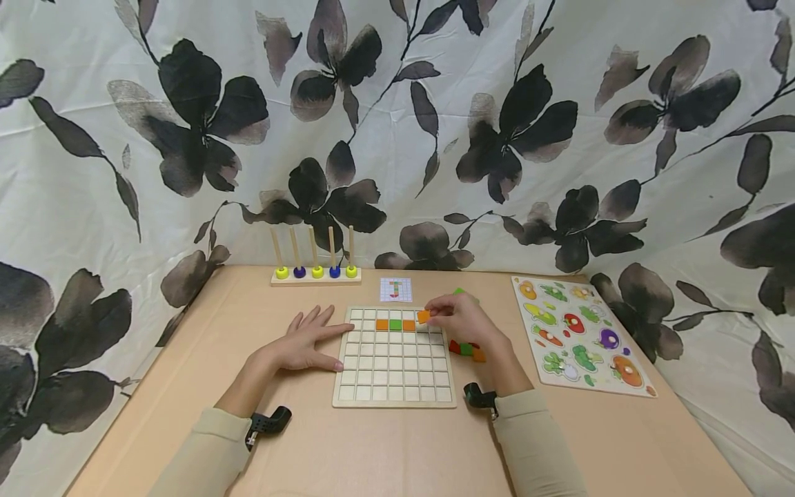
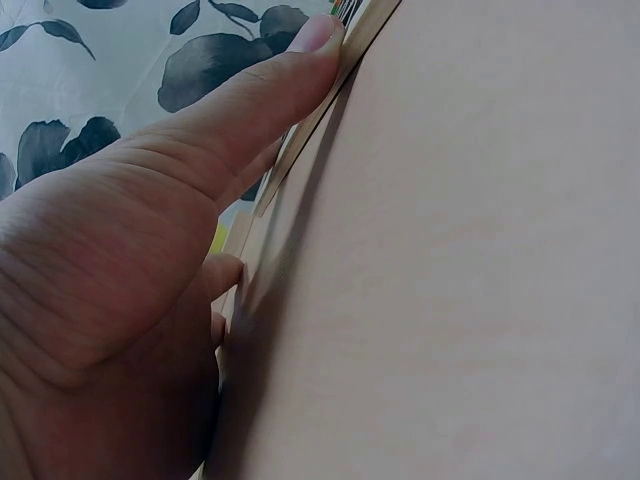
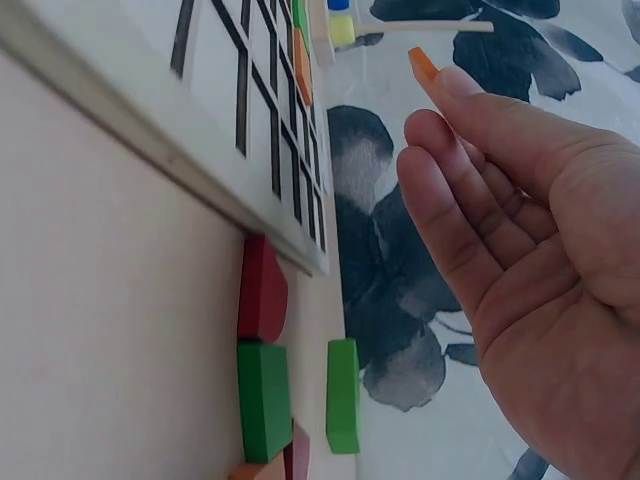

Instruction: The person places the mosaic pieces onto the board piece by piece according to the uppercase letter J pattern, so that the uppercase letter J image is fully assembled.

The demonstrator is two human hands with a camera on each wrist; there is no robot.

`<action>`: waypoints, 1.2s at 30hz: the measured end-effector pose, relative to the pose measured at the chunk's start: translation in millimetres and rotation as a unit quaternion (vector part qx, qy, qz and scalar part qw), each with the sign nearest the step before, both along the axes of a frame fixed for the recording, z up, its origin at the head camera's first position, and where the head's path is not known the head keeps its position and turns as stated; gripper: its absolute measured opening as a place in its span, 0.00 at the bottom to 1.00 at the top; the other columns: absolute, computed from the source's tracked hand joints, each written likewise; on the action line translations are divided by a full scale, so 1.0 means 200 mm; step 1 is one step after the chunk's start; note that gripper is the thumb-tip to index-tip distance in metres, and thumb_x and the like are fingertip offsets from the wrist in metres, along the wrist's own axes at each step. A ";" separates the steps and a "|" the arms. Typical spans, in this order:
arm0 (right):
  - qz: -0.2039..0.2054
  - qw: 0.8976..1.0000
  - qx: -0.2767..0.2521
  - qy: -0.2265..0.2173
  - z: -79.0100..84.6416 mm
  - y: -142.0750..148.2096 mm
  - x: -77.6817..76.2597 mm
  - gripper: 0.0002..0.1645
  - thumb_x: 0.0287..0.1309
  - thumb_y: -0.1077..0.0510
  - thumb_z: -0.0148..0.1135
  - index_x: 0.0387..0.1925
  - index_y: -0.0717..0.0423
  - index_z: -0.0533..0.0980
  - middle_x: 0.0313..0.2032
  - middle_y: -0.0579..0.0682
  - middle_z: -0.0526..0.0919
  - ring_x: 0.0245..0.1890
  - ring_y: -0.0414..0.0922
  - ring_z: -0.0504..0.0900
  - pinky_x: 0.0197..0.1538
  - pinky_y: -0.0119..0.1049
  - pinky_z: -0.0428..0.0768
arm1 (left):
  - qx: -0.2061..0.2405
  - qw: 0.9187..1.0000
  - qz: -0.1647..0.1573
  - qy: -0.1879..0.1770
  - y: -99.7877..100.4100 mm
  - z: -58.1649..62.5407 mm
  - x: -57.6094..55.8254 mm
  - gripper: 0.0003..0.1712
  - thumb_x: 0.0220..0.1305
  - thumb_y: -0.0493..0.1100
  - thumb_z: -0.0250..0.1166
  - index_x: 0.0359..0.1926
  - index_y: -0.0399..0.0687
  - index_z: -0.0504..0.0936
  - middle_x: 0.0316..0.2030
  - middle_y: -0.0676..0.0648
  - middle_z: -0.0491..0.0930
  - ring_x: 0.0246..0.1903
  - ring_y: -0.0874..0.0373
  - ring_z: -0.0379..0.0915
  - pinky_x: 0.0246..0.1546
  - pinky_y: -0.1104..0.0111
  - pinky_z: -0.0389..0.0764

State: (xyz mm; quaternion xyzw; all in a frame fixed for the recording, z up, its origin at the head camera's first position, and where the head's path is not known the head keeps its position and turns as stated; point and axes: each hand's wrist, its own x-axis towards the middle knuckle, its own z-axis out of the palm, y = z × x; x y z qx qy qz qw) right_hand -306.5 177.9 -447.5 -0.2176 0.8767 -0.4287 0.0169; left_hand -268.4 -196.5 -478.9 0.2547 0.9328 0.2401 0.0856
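Note:
A square wooden grid board lies on the table, with an orange tile, a green tile and a second orange tile in one row near its top. My right hand pinches another orange tile between thumb and fingers, above the board's upper right part. My left hand is spread flat at the board's left side, its thumb and index fingertip touching the edge. Just right of the board lie loose blocks, among them a red block and a green block.
A small pattern card lies behind the board. Back left stands a peg stand with yellow and blue beads. To the right is a vegetable picture board. A floral cloth hangs behind the table.

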 end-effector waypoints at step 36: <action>0.077 0.997 0.007 -0.005 -0.07 -0.24 -0.01 0.12 0.51 0.59 0.73 0.38 0.58 0.83 0.27 0.45 0.82 0.27 0.42 0.77 0.30 0.31 0.77 | -0.007 1.000 0.000 0.008 0.00 0.00 0.00 0.49 0.44 0.74 0.67 0.69 0.74 0.64 0.75 0.39 0.41 0.73 0.37 0.27 0.66 0.39 0.28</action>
